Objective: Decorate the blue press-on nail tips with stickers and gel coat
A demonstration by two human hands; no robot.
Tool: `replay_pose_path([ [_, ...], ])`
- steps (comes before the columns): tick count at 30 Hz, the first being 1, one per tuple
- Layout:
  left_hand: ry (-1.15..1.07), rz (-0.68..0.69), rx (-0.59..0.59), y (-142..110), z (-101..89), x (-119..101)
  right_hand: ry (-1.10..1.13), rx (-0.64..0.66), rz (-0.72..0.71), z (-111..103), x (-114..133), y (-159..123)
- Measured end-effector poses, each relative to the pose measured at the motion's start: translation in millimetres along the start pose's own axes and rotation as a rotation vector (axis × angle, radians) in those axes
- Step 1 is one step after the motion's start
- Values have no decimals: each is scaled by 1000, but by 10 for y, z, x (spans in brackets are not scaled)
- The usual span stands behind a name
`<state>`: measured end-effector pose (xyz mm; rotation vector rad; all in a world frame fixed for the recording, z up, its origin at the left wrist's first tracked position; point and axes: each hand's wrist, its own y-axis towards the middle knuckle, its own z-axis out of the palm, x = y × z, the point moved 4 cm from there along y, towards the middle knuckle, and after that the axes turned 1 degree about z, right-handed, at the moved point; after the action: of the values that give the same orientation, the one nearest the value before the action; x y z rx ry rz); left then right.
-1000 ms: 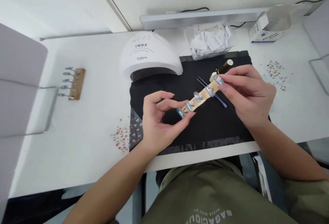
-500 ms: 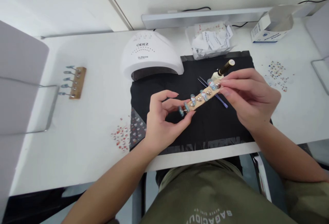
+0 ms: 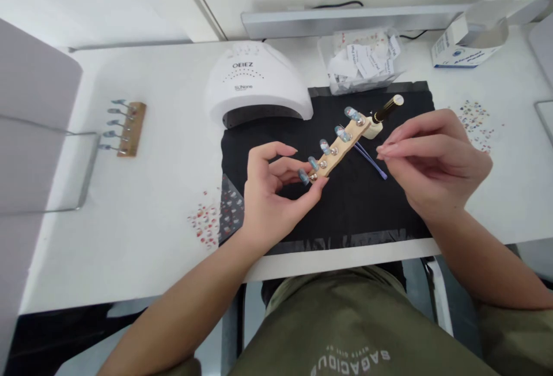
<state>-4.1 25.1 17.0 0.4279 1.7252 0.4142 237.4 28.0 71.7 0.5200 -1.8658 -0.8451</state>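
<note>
Over the black mat (image 3: 354, 209), there was the wooden strip (image 3: 344, 148), slanting from seven o'clock up to one, five decorated nail tips (image 3: 325, 146) along its edge! At eight o'clock, the left hand (image 3: 274, 200) gripped its lower end between thumb and fingers. Over at three, the right hand (image 3: 440, 163) was off the strip, fingertips pinched together; whether they held anything small, I couldn't tell. Just past the strip's top end, at two, stood a bottle (image 3: 374, 129); purple tweezers (image 3: 372, 163) lay nearer three. The white lamp (image 3: 259, 88) sat at ten, another nail rack (image 3: 137, 128) way out at nine!
</note>
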Motion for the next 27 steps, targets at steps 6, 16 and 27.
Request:
replay_pose_path([
  [6, -9, -58, -58, -18, -14, 18, -31, 214, -186, 148, 142, -45],
  [16, 31, 81, -71, -21, -13, -135, -72, 405, -137, 365, 160, -208],
  [27, 82, 113, 42, -27, -10, -184, -16, 388, -17, 385, 139, -241],
])
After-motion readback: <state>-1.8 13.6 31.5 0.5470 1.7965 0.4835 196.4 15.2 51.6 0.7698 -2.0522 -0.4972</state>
